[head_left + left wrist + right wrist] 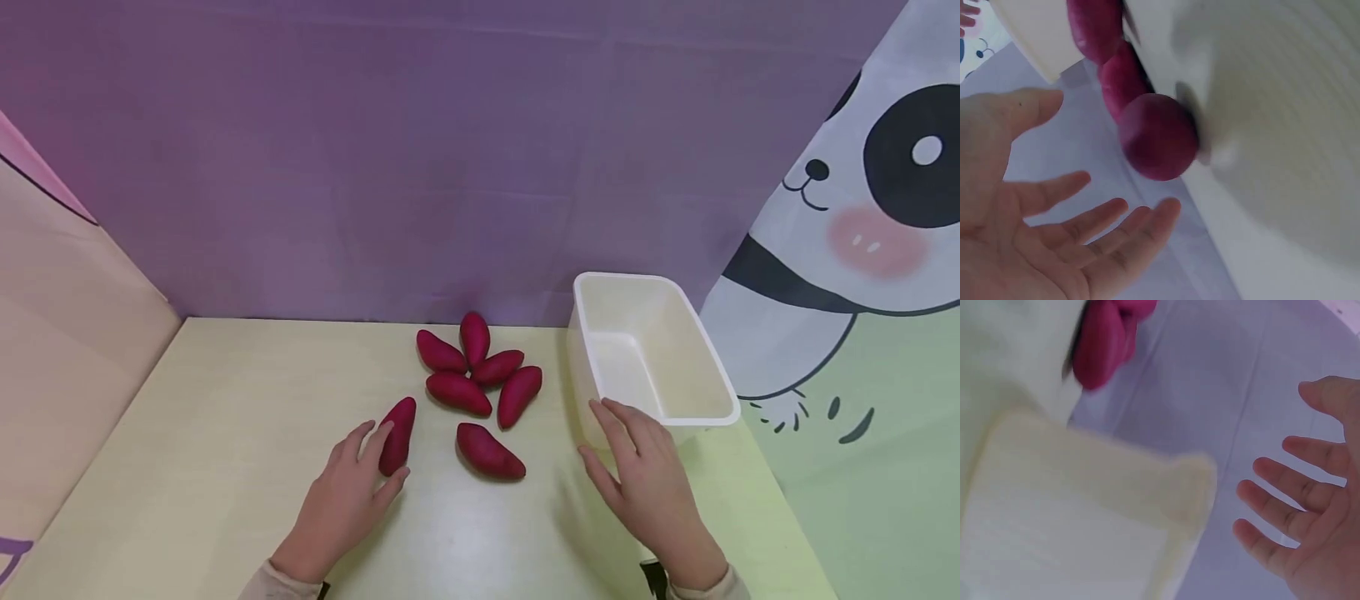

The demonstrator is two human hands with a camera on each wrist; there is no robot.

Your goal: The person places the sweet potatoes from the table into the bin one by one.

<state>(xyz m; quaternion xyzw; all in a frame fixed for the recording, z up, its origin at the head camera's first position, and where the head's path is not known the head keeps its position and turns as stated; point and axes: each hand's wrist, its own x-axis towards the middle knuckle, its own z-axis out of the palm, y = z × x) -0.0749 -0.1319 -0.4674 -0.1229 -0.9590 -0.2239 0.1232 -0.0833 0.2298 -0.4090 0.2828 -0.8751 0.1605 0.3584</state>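
While both pale sleeves (281,583) are showing at the near edge of the view, the left hand (341,504) is hanging over the table (225,417), its fingers parted and only slightly bent, holding nothing. Just ahead of it and to its right, the closest sweet potato (402,433) is lying on the tabletop, its long axis pointing mostly away from the person, the far end leaning a little right. The hand is overlapping its left edge in the head view, but the left wrist view is showing a gap. This hand is plainly sitting nearer to it than the right one.

The right hand (648,483) is likewise gripping nothing, its fingers spreading by the near left corner of a white bin (701,422); whether they are touching is hard to tell. Between the hands, a second sweet potato (489,452) is lying aslant. Beyond it, five more sweet potatoes (459,393) are clustering left of the bin. Behind everything, a purple backdrop (375,167) is hanging.
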